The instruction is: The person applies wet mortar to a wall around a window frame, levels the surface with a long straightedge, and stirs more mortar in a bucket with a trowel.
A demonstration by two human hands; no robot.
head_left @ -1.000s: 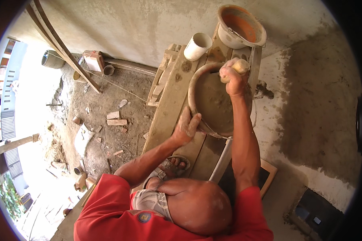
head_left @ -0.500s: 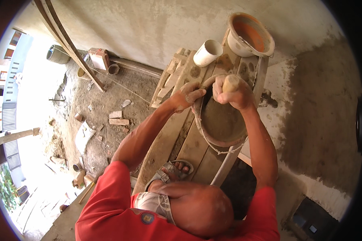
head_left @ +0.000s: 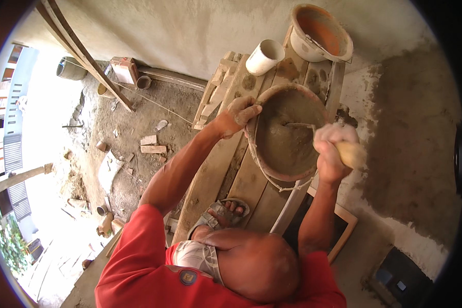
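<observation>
A round bucket (head_left: 252, 141) of wet grey mortar (head_left: 282, 146) stands on the wooden planks in front of me. My left hand (head_left: 238, 115) grips its left rim, thumb over the edge. At the bucket's right side, my right hand (head_left: 333, 146) is closed around the wooden handle (head_left: 352, 155) of a trowel, slightly blurred by motion. The trowel's thin metal shank (head_left: 304, 125) reaches over the rim into the mortar, which hides the blade. A wire bail (head_left: 267, 177) hangs down the bucket's near side.
Behind the bucket stand a white cylindrical container (head_left: 264, 57) and a pale bucket (head_left: 305, 49) with an orange inside. My sandalled foot (head_left: 226, 213) rests on the planks (head_left: 251, 192). Broken bricks (head_left: 153, 149) lie on the ground at left. A partly wet plastered wall (head_left: 410, 143) rises at right.
My right hand has swung from the bucket's far rim to its right side, tilting the trowel handle outward. The mortar surface is now stirred. My left hand stays on the rim.
</observation>
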